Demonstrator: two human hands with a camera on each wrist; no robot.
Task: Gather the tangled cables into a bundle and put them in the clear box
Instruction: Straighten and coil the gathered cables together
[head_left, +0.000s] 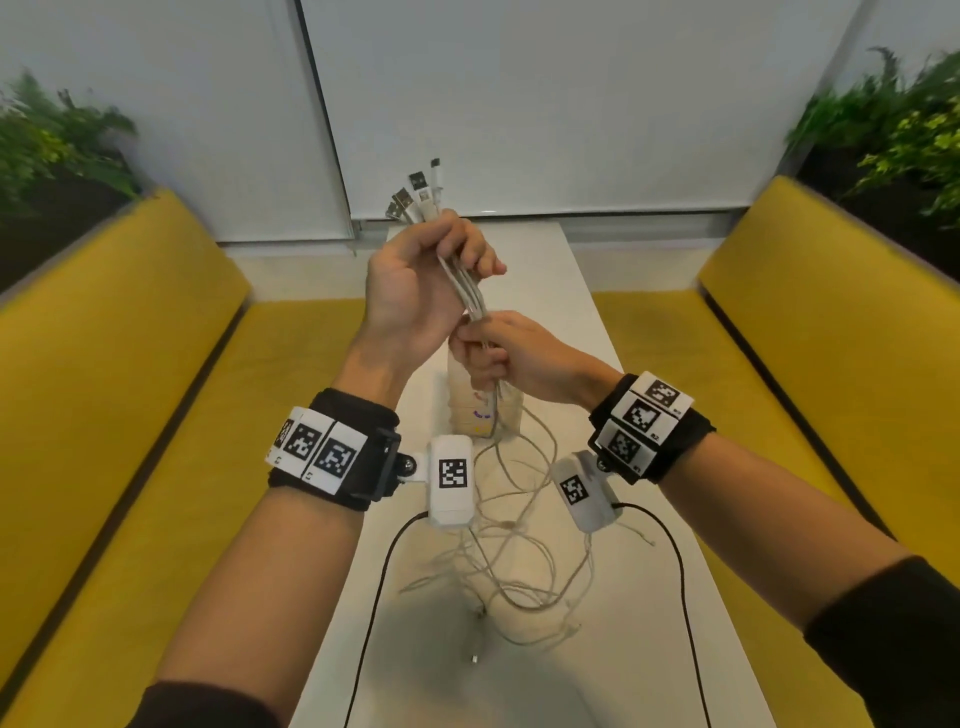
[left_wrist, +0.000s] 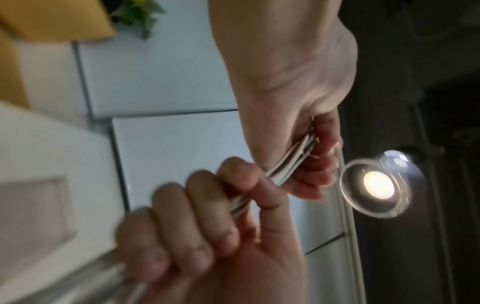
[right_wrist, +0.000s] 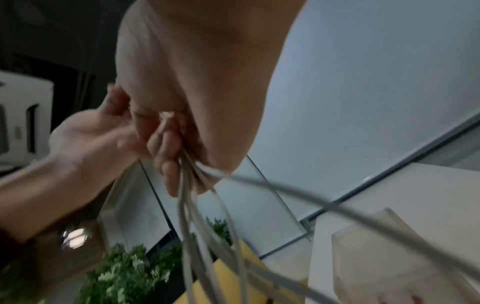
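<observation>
Several white cables (head_left: 470, 296) are drawn together into one bundle, with their plug ends (head_left: 415, 192) sticking up. My left hand (head_left: 431, 270) grips the bundle just under the plugs, raised over the table. Right below it, my right hand (head_left: 498, 353) holds the same strands in curled fingers. From there the cables hang down into a loose tangle (head_left: 519, 551) on the white table (head_left: 576, 312). The clear box (head_left: 480, 410) stands on the table behind and under my hands, partly hidden. In the wrist views, the left hand (left_wrist: 311, 164) and right hand (right_wrist: 166, 156) both wrap the cables (right_wrist: 187, 205); the box (right_wrist: 389, 257) lies below.
Yellow benches (head_left: 130, 338) (head_left: 831, 312) run along both sides of the narrow table. Green plants (head_left: 47, 140) (head_left: 893, 130) stand behind the benches. Two black leads (head_left: 384, 561) from the wrist cameras trail across the near table. A white wall panel closes the far end.
</observation>
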